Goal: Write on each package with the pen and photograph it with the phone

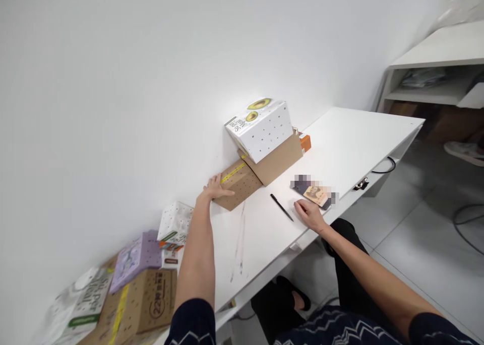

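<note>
My left hand (217, 188) lies on the left end of a brown cardboard box (244, 184) with yellow tape, its fingers spread and the thumb stretched along the front face. My right hand (308, 213) rests closed on the white table near its front edge, with nothing visible in it. Just beyond it lies a flat dark item with a tan portrait panel (317, 194), partly blurred out. A black pen (282, 207) is to the left of my right hand. Against the box's right end stands another brown box (278, 158), with a white avocado-print box (264, 128) tilted on top.
Several boxes crowd the table's left end, among them a purple box (138, 257) and a brown carton (157, 299). An orange box (305, 142) sits behind the stack. A wall runs along the back. A black cable (387, 167) hangs at the front edge; a white shelf (446, 48) stands at right.
</note>
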Tool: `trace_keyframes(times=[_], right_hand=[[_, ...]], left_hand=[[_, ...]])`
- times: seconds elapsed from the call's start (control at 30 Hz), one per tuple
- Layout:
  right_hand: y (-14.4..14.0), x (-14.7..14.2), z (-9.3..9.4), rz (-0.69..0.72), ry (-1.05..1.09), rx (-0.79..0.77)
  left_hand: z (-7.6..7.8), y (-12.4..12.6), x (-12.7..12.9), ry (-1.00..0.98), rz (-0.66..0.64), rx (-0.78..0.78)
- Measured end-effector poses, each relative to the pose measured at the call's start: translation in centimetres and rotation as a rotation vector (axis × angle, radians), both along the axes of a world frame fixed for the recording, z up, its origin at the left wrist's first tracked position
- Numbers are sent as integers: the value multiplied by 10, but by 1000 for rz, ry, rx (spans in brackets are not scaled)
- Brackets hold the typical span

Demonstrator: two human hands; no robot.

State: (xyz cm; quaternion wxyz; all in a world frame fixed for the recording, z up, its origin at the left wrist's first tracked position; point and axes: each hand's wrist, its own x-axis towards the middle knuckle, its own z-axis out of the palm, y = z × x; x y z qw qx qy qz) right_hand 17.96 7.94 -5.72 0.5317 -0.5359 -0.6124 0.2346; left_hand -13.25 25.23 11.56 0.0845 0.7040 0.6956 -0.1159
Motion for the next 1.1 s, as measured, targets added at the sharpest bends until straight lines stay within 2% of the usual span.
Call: trace_keyframes(times=[0.07, 0.17, 0.3, 0.43, 0.53, 0.67, 0.8, 0.93, 1.0, 1.03, 1.1], right_hand=[[0, 0, -1, 1, -16, -1], [-1, 1, -2, 4, -36, -21], [-1, 2, -4, 5, -69, -79], [2, 2, -2, 12, -123, -163], [8, -4, 9, 28, -238, -323], [18, -24, 31, 114, -562, -602], [25, -38, 45, 165, -592, -656], [23, -27, 51, 161, -527, -635], [16, -15, 56, 146, -469, -617], [11, -9, 58, 144, -434, -607], [-1, 1, 63, 158, -360, -587]], left_hand=[[0, -6, 1, -1, 36, 6], [0, -36, -2, -34, 73, 40], [-6, -104, -13, -101, 22, 118], [-20, -179, -16, -77, -63, 284], [-34, -221, -7, -8, -131, 479], [-60, -256, 8, 56, -198, 694], [-93, -284, 19, -26, -260, 819], [-119, -312, 28, -249, -342, 808], [-122, -320, 29, -426, -275, 813], [-122, -322, 27, -538, -186, 837], [-117, -318, 19, -794, 96, 893]])
